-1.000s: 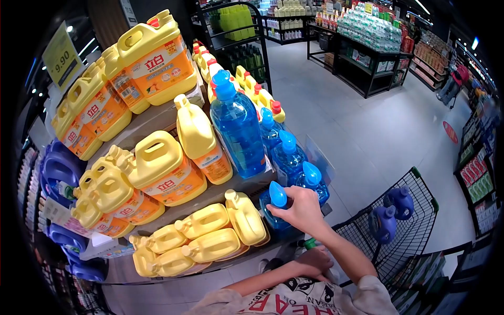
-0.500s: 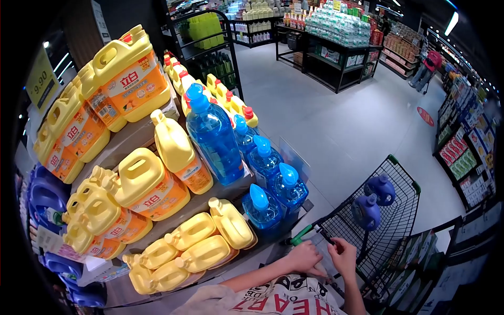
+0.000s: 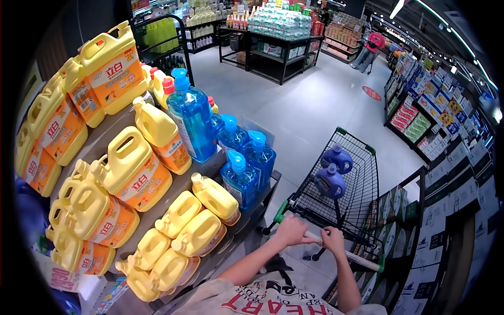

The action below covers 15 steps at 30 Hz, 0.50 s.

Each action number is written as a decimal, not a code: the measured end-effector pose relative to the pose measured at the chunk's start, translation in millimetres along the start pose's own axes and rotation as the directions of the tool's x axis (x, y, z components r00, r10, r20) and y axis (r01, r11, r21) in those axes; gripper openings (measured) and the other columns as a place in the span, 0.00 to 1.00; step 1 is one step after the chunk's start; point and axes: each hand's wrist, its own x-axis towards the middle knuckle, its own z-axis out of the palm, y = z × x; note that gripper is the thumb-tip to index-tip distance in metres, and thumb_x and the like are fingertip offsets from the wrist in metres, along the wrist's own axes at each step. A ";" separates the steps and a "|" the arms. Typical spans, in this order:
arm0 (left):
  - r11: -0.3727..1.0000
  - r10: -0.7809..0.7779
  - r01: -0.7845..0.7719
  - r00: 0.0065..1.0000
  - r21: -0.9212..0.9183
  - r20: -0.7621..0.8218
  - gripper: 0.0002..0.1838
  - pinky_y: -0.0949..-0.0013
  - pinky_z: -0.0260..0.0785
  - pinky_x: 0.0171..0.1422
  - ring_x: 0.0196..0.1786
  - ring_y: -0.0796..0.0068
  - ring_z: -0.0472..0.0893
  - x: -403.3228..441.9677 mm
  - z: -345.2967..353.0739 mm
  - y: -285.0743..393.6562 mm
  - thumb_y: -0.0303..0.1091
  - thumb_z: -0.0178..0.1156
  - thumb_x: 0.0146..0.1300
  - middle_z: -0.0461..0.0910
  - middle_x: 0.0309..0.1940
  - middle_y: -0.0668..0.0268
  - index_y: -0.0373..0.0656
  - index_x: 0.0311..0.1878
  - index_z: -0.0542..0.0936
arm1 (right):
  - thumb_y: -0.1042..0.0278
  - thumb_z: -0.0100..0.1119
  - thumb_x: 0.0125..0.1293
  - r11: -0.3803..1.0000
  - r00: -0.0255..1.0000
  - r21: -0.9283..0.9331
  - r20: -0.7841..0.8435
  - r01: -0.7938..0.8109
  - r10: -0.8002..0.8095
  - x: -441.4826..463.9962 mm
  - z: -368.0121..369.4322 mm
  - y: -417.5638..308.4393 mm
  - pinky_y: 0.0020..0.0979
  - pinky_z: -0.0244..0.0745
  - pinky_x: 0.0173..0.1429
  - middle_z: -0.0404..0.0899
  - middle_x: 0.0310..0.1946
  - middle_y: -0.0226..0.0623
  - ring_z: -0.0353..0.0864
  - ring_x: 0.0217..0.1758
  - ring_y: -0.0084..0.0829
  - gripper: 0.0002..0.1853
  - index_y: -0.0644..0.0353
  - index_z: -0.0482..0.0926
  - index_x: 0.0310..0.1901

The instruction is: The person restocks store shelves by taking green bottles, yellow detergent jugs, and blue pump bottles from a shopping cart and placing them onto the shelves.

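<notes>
Both of my hands are at the handle of a shopping cart (image 3: 362, 261) at the lower middle. My left hand (image 3: 291, 231) has its fingers wrapped round the bar near the green left end. Beside it, my right hand (image 3: 333, 239) is closed on the same bar. Two purple bottles, one nearer (image 3: 329, 181) and one farther (image 3: 337, 159), lie in the wire basket. Left of the cart, blue pump bottles (image 3: 240, 180) stand on the display's corner, with a larger blue bottle (image 3: 191, 118) above them.
Yellow jugs (image 3: 131, 170) fill the stepped display on the left. A black table (image 3: 281, 55) with stacked goods stands ahead. Cartons and shelves (image 3: 430, 236) line the right side. A person in a red top (image 3: 374, 42) is far off in the aisle.
My right hand has left the blue pump bottle and come to the cart handle beside my left hand. The view has turned right, bringing the cart nearer the middle.
</notes>
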 end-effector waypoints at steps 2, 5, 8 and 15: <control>1.000 -0.008 0.008 1.000 -0.003 -0.026 0.36 0.60 0.69 0.45 0.27 0.61 0.82 -8.4 0.7 12.5 0.75 0.56 0.55 0.80 0.19 0.61 0.45 0.25 0.82 | 0.56 0.62 0.60 1.000 1.000 -0.012 -0.016 -0.013 0.013 -12.7 -1.7 2.0 0.39 0.81 0.45 0.86 0.30 0.51 0.88 0.35 0.45 0.18 0.64 0.87 0.41; 0.999 -0.038 0.039 0.999 -0.031 0.018 0.36 0.61 0.69 0.44 0.27 0.62 0.82 -25.4 -7.5 33.3 0.74 0.56 0.56 0.80 0.19 0.61 0.45 0.25 0.82 | 0.58 0.61 0.61 0.999 0.999 -0.022 -0.034 -0.028 0.027 -35.5 -5.1 2.9 0.40 0.81 0.48 0.86 0.32 0.52 0.88 0.38 0.47 0.17 0.63 0.87 0.41; 0.998 -0.031 0.029 0.999 -0.053 -0.029 0.35 0.61 0.68 0.41 0.26 0.62 0.81 -49.9 -1.1 50.8 0.73 0.57 0.56 0.79 0.19 0.62 0.45 0.24 0.80 | 0.61 0.59 0.62 1.000 0.997 -0.019 -0.073 0.015 -0.016 -63.4 1.9 7.9 0.43 0.80 0.49 0.85 0.31 0.54 0.86 0.38 0.51 0.14 0.63 0.87 0.40; 0.998 -0.052 0.055 0.996 0.037 -0.077 0.33 0.60 0.68 0.38 0.25 0.63 0.80 -104.3 -8.1 97.9 0.72 0.59 0.56 0.79 0.18 0.63 0.46 0.26 0.80 | 0.56 0.58 0.65 0.990 0.998 -0.142 -0.060 0.000 -0.009 -131.3 7.1 2.2 0.45 0.79 0.51 0.85 0.35 0.53 0.85 0.41 0.54 0.17 0.61 0.86 0.43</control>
